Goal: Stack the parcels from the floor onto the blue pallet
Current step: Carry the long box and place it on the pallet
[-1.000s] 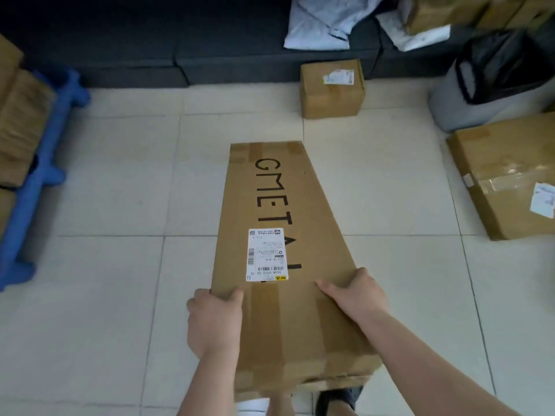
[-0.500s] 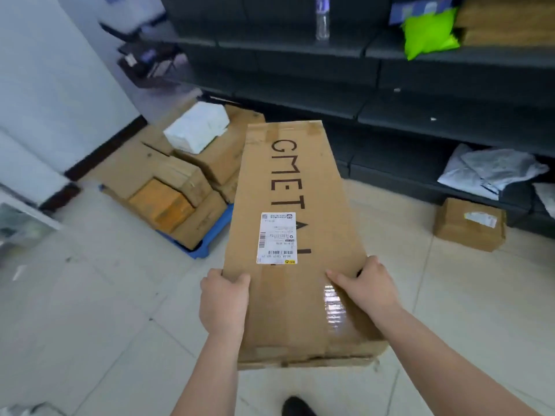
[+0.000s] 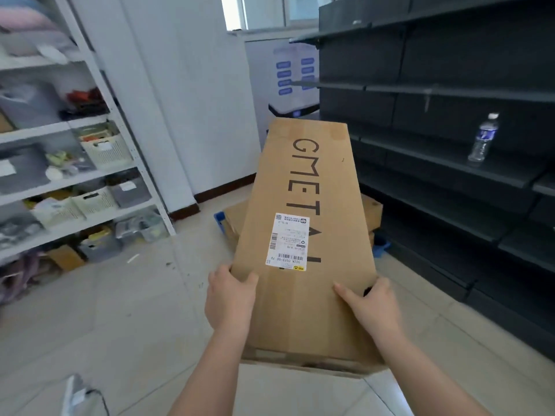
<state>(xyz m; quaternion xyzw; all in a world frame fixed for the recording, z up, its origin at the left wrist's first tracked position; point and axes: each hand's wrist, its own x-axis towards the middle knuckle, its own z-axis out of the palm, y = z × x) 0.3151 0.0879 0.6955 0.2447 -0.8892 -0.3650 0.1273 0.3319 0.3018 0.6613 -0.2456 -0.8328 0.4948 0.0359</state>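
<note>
Two hands carry one long cardboard parcel (image 3: 303,235), held off the floor and lengthwise away from the person. Left hand (image 3: 229,298): grips the parcel's left edge near its close end, thumb on the top face, fingers wrapped under and hidden. Right hand (image 3: 372,304): grips the right edge likewise, thumb laid on top. Parcel: brown, taped at the near end, black lettering along its length, white shipping label (image 3: 288,241) mid-face. Beyond, under its far half: blue pallet (image 3: 220,222) on the tiled floor, bearing stacked cardboard boxes (image 3: 371,210). Right: dark shelving (image 3: 450,175) with a water bottle (image 3: 483,138).
</note>
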